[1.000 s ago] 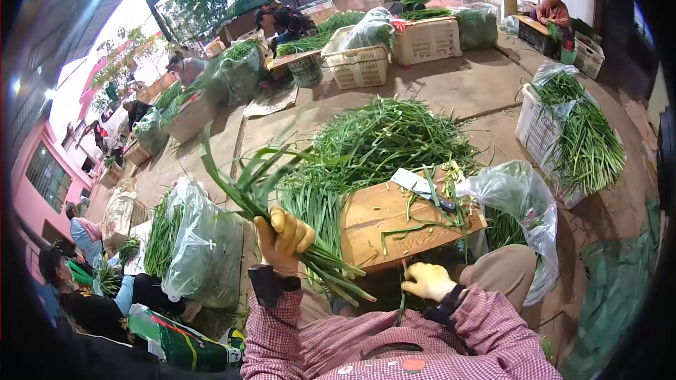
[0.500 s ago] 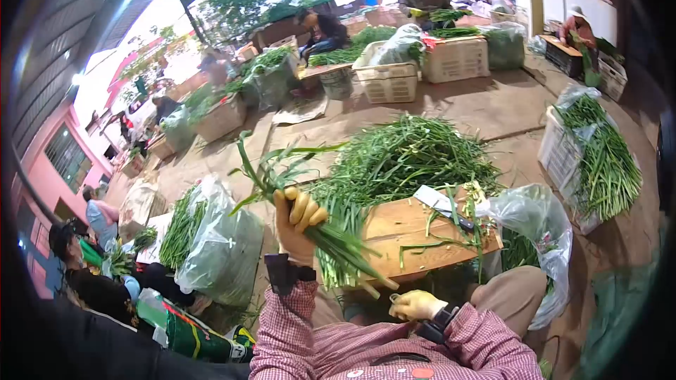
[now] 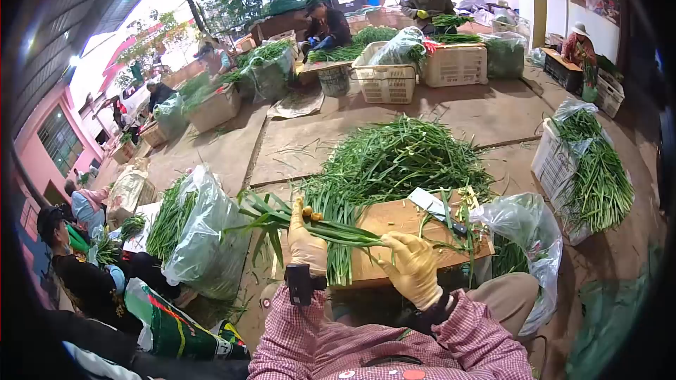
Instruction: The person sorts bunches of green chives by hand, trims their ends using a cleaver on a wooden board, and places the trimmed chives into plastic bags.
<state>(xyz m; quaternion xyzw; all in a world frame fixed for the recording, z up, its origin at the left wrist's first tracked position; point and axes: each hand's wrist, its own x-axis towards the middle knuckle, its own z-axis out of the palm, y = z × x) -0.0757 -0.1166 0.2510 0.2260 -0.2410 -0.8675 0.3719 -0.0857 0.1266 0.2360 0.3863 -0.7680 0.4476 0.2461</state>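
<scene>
My left hand (image 3: 308, 245), in a pale yellow glove, is closed around a bunch of long green stalks (image 3: 345, 232). The bunch lies nearly level, its leafy ends out to the left and its stalk ends to the right. At those stalk ends is my right hand (image 3: 412, 271), also gloved, with thumb and fingers apart and fingertips at or touching the ends. Just beyond stands a wooden board (image 3: 394, 222) bearing loose trimmings and a broad-bladed knife (image 3: 433, 204). Behind the board rises a large heap of green stalks (image 3: 408, 158).
Plastic bags of greens stand left (image 3: 211, 239) and right (image 3: 528, 232) of me. A white crate with greens (image 3: 553, 155) sits farther right. Close on the left is a seated person (image 3: 88, 267). Several people work among crates (image 3: 386, 84) across the concrete floor (image 3: 338, 119).
My left hand has tipped the bunch from slanting to nearly level. My right hand has risen from my lap to the stalk ends, its fingers spreading from a curled shape.
</scene>
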